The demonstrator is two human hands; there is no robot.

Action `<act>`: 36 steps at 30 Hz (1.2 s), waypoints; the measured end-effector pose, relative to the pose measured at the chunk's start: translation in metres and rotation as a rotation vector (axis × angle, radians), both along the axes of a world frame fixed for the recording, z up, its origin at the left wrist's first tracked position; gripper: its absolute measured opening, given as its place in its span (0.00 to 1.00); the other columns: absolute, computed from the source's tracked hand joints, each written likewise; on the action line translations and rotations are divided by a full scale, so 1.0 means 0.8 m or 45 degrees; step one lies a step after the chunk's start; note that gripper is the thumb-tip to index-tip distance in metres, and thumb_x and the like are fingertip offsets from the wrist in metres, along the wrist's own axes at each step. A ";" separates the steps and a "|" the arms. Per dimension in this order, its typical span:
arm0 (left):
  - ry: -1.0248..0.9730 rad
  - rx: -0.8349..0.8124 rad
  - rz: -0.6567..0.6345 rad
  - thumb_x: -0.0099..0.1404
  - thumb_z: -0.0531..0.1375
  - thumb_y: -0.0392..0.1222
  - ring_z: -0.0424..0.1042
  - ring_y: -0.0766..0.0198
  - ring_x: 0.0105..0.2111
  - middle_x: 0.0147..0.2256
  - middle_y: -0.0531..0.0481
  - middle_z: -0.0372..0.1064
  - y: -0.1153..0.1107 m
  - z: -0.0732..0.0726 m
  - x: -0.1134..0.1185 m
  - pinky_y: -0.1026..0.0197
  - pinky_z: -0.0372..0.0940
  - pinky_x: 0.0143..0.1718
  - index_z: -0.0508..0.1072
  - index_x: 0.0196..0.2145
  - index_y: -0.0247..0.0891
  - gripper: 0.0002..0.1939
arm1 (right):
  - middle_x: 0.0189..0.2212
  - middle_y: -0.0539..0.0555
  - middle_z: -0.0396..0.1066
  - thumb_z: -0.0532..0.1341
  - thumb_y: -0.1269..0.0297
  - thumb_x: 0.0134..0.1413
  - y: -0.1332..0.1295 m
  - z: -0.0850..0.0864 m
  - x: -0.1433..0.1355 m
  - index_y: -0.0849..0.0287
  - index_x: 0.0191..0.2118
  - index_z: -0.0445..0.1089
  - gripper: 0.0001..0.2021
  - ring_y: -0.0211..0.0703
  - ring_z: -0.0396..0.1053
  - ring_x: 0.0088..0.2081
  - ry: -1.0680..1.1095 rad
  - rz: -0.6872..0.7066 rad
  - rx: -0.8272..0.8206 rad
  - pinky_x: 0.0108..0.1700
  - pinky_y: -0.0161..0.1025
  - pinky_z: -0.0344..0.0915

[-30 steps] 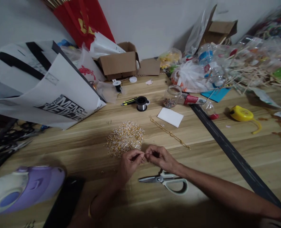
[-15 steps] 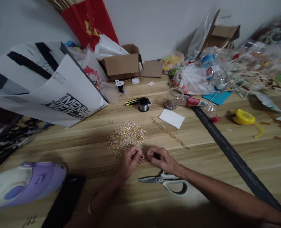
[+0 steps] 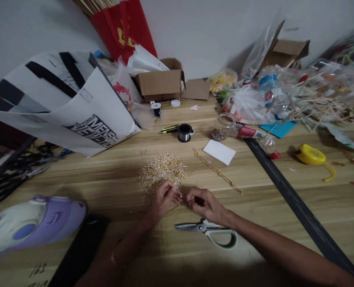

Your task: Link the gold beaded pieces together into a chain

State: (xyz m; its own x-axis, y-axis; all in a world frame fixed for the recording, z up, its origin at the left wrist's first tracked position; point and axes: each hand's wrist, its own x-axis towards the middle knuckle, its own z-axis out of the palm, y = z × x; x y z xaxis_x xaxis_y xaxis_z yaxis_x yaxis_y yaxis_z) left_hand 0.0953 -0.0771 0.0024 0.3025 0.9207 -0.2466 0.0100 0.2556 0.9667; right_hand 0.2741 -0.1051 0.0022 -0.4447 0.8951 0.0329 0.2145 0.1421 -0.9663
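Note:
My left hand [image 3: 165, 199] is closed at the near edge of a pile of gold and clear beaded pieces [image 3: 160, 171], with a small gold bead at its fingertips. A short gold chain [image 3: 173, 209] hangs below those fingers onto the wood. Just to the right, my right hand [image 3: 203, 202] is pinched, its fingertips facing the left ones across a small gap; anything between them is too small to make out. Scissors [image 3: 206, 230] with pale handles lie beneath the right hand. A gold beaded chain [image 3: 218, 172] stretches across the table to the upper right.
Beyond the pile are a wire spool [image 3: 184, 132], a yellow-black cutter [image 3: 169, 129], a jar of beads [image 3: 221, 128] and a white pad [image 3: 219, 152]. A yellow tape measure [image 3: 311, 154] lies right, a printed bag [image 3: 87, 115] stands left, and a black phone-like slab [image 3: 81, 247] lies near.
The view has shifted slightly. My left fingers have spread a little, and more of the short gold chain shows below them. My right hand keeps its pinch.

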 end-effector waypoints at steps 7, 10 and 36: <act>0.033 0.061 -0.064 0.56 0.58 0.55 0.71 0.67 0.20 0.23 0.53 0.68 -0.001 -0.002 0.000 0.66 0.66 0.22 0.63 0.27 0.36 0.18 | 0.33 0.55 0.62 0.57 0.75 0.48 0.001 0.008 -0.002 0.59 0.28 0.62 0.05 0.42 0.62 0.36 0.090 -0.004 0.253 0.36 0.36 0.60; 0.056 0.104 -0.083 0.57 0.58 0.53 0.70 0.68 0.19 0.21 0.55 0.65 -0.002 -0.006 0.000 0.66 0.66 0.21 0.63 0.26 0.36 0.16 | 0.35 0.56 0.63 0.57 0.73 0.51 -0.001 0.009 -0.004 0.58 0.28 0.59 0.05 0.43 0.63 0.38 0.173 0.067 0.248 0.39 0.39 0.62; -0.025 -0.038 -0.298 0.55 0.60 0.54 0.68 0.69 0.19 0.19 0.53 0.67 -0.003 0.002 -0.003 0.67 0.63 0.22 0.66 0.25 0.34 0.18 | 0.24 0.51 0.65 0.61 0.57 0.51 0.000 -0.001 -0.007 0.60 0.26 0.61 0.13 0.36 0.63 0.27 0.430 -0.006 -0.304 0.29 0.33 0.63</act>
State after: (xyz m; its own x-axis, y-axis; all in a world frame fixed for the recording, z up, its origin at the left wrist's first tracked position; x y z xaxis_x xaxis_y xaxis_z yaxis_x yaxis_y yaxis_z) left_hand 0.0928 -0.0791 0.0044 0.5116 0.8175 -0.2645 0.0533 0.2770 0.9594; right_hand 0.2683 -0.1052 0.0016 -0.4405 0.8972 -0.0324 -0.1199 -0.0946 -0.9883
